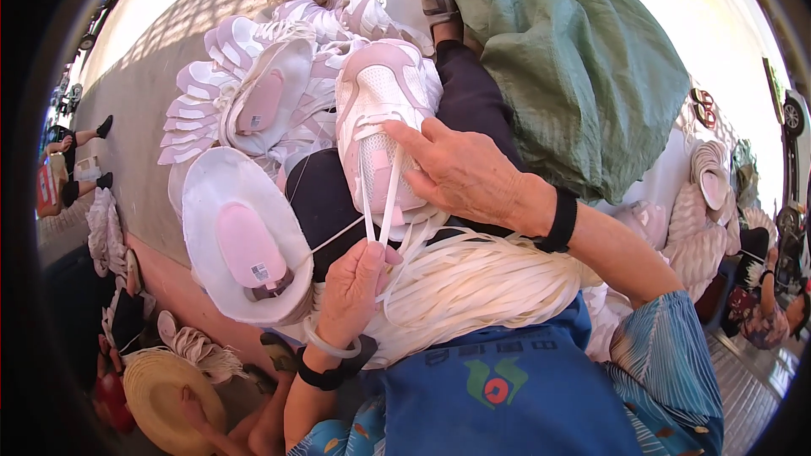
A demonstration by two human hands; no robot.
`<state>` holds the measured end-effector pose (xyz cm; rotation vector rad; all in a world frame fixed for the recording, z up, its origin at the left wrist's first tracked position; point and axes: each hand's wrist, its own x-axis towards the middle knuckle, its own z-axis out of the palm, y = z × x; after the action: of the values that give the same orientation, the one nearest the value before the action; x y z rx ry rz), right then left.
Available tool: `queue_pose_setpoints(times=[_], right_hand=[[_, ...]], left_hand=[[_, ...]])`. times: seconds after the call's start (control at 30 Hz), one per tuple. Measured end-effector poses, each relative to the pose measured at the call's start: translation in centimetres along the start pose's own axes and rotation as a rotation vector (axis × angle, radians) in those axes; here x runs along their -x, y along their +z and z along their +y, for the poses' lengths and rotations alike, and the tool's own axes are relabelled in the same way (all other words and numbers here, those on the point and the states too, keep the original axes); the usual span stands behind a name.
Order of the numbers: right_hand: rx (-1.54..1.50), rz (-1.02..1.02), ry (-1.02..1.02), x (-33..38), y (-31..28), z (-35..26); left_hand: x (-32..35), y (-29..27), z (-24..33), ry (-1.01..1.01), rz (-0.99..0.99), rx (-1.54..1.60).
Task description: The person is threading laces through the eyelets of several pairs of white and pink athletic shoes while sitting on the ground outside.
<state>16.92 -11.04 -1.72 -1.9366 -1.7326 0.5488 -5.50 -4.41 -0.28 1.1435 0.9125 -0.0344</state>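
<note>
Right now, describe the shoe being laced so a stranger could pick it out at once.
Find the bundle of flat white laces on the lap. Just above it lies the white and pale pink mesh sneaker, under the right hand. Unlike the piled shoes beyond, it alone has a lace pulled from it by the left hand.

Outdoor shoe workshop, heaped sneakers (253,76), laces (473,287)

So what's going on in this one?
A person sits with a pink and white sneaker on their lap and is lacing it. The right hand steadies the shoe over its tongue, while the left hand pinches a flat white lace that runs up to the eyelets. A thick bundle of white laces lies across the lap. More matching sneakers are piled ahead, beside a green sack.
</note>
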Motion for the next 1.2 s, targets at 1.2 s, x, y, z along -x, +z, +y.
queue_pose_setpoints(times=[1.2], right_hand=[[-1.019, -0.405, 0.510, 1.5, -3.1, -5.7]], left_hand=[[1.9, 0.2, 2.5, 0.052, -0.456, -0.083]])
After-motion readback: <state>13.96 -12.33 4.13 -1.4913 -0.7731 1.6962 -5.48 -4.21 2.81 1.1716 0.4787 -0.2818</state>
